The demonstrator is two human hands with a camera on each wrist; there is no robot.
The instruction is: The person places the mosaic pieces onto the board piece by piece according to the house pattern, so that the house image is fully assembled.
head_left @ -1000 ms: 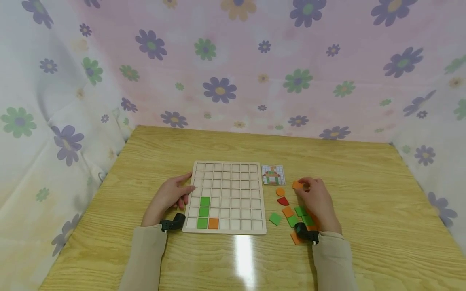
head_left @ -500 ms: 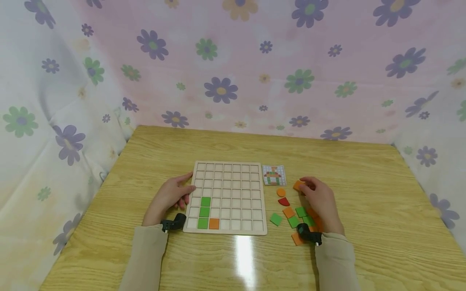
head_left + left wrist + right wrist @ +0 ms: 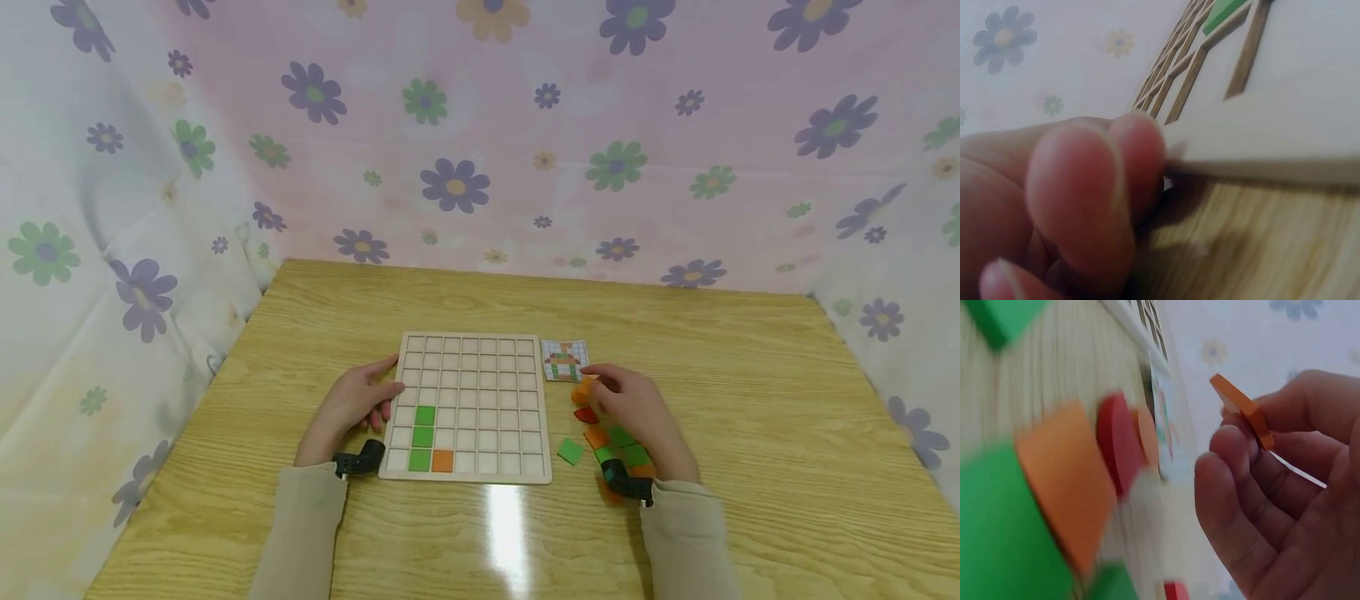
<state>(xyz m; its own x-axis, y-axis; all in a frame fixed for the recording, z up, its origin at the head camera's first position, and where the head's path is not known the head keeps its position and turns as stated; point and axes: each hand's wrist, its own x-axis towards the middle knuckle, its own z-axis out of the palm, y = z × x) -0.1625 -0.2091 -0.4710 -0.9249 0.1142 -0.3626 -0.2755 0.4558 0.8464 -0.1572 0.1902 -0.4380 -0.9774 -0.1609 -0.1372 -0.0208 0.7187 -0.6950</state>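
A wooden grid board (image 3: 510, 475) lies flat, with several green tiles (image 3: 423, 437) in one column and an orange tile (image 3: 442, 461) in its front row. At the board's left edge my left hand (image 3: 352, 408) holds the frame, thumb over the rim. In the left wrist view, curled fingertips (image 3: 1141, 144) touch the board's side. My right hand (image 3: 633, 408) pinches an orange square tile (image 3: 1244, 412) between thumb and fingers, raised above the table. Below it lie an orange round piece (image 3: 577, 397) and a red quarter-circle piece (image 3: 586, 415).
A small pattern card (image 3: 566, 361) lies at the board's upper right. Several loose green and orange tiles (image 3: 597, 437) are spread below my right hand, some hidden by the wrist. One green tile (image 3: 571, 452) sits nearer the board. Flowered cloth (image 3: 525, 150) hangs behind the table.
My right hand has moved left with the orange tile, from the right of the loose pieces to above the orange round piece, near the card. The left hand stays on the board's edge.
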